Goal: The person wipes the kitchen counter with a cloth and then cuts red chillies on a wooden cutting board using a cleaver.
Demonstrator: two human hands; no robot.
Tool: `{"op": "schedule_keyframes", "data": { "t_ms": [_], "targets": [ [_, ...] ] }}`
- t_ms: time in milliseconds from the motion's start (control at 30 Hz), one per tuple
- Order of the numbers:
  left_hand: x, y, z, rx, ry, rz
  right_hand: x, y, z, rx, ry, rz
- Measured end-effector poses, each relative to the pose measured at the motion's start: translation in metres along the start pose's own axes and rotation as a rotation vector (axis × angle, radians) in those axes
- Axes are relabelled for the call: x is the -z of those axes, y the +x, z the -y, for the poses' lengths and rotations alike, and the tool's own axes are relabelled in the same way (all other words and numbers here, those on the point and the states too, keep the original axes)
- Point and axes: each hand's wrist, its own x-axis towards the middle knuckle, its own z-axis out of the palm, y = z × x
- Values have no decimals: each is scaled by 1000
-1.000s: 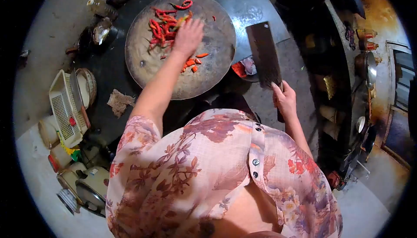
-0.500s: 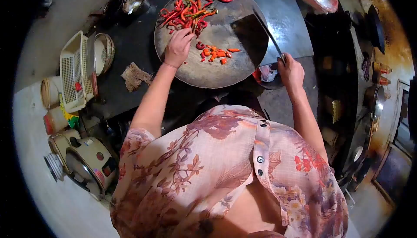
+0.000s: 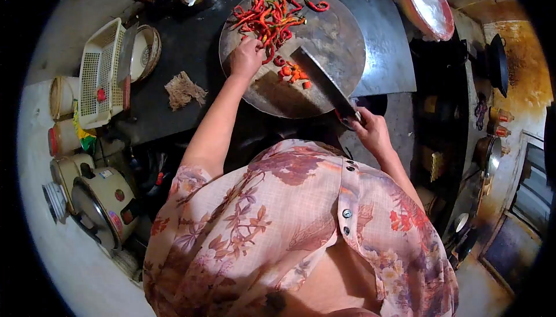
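A round wooden chopping board (image 3: pixel 336 24) carries a heap of whole red chili peppers (image 3: pixel 269 19) at its far left. Chopped chili pieces (image 3: pixel 294 74) lie in a small pile nearer me. With fingers pinched, my left hand (image 3: pixel 247 59) is at the near edge of the heap, on a red chili pepper (image 3: pixel 268 56) that curves down beside the fingertips. My right hand (image 3: pixel 373 134) grips the handle of a cleaver (image 3: pixel 324 79). Its blade slants up and left over the board, right beside the chopped pieces, and casts a shadow on the wood.
Left of the board lies a brown fibrous cloth (image 3: pixel 185 90). A cream plastic basket (image 3: pixel 95 74) and a bowl (image 3: pixel 143 53) stand farther left, with a rice cooker (image 3: pixel 104 201) below. At the upper right is a red-rimmed basin (image 3: pixel 425 4); a wok (image 3: pixel 498 65) hangs on the wall.
The cleaver has swung left and down, from the board's right side to beside the chopped pieces. My left hand stays by the heap. The whole view has shifted slightly.
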Motion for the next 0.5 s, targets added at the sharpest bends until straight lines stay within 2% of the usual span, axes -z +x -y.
{"op": "schedule_keyframes", "data": {
  "t_ms": [100, 167, 200, 233, 300, 333, 367, 433, 500],
  "targets": [
    [-2, 4, -6, -58, -31, -94, -1, 0, 7, -162, 265, 279],
    [-7, 10, -15, -129, 37, -162, -11, 5, 11, -132, 281, 342],
    [-11, 14, -13, -69, 74, -101, -16, 9, 13, -117, 287, 376],
    [-14, 19, -11, -11, 113, -39, -21, 13, 14, -83, 245, 353],
    [-7, 22, -21, 57, 133, 17, -20, 21, 20, -246, 304, 381],
    [1, 20, -23, 52, 99, -33, -19, 25, 22, -329, 335, 399],
    [8, 18, -22, 44, 64, -81, -21, 29, 16, -266, 286, 308],
    [35, 6, -31, -16, 56, -171, -16, 32, 17, -310, 270, 220],
    [49, -7, -21, 293, -300, 74, -17, 36, -6, -267, 259, 164]
  ]
}}
